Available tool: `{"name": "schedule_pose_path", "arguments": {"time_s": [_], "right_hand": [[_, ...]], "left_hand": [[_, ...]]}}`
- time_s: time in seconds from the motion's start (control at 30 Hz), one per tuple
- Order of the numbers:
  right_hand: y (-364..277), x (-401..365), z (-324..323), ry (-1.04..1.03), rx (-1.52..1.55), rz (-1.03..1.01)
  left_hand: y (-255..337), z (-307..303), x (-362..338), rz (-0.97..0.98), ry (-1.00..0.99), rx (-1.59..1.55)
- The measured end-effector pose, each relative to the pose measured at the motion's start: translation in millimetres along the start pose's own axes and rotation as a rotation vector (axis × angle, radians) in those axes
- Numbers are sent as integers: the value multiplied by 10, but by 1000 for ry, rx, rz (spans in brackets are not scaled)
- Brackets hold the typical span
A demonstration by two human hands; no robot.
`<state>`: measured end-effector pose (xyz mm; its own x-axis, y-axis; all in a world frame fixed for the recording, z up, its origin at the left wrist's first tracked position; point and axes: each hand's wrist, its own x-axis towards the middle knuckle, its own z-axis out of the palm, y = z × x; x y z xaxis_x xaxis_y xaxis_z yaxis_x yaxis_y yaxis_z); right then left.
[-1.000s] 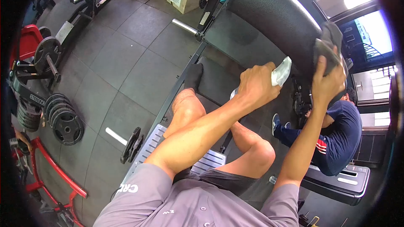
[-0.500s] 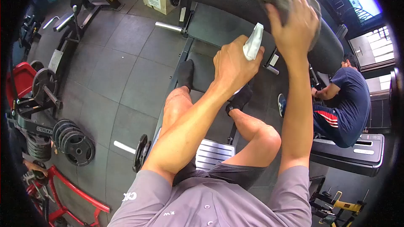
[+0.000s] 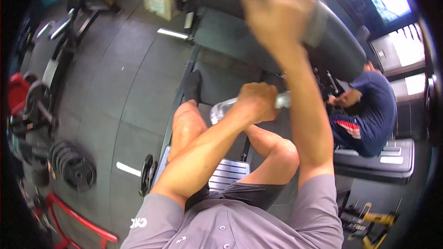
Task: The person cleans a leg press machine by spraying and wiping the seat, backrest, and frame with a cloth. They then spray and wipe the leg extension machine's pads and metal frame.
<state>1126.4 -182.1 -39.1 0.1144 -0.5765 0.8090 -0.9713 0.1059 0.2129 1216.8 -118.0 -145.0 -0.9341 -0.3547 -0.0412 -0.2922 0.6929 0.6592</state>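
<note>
The single view looks from the person's head, forward and steeply down. The grey shirt is nearest, filling the bottom edge; beyond the shirt lies the black padded roll, and farther off, up and right of the shirt, a seated person. Dark, rounded borders frame the wide view.

White lettering on the left sleeve of the grey short-sleeved buttoned shirt seems to begin "CR"; its end is unclear. Lower down, on the shirt's front, stand about 2 small white letters, perhaps "FW" or "EW". A white label on the pale beige box is too blurred to read, as are markings on the black round weight plate.
</note>
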Motion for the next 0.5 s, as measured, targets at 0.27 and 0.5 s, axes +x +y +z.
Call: {"name": "schedule_pose_path", "arguments": {"time_s": [0.27, 0.5], "right_hand": [[322, -371, -201, 27, -115, 58], [980, -902, -538, 192, -265, 348]], "left_hand": [[85, -348, -98, -115, -80, 44], [117, -259, -125, -146, -73, -44]]}}
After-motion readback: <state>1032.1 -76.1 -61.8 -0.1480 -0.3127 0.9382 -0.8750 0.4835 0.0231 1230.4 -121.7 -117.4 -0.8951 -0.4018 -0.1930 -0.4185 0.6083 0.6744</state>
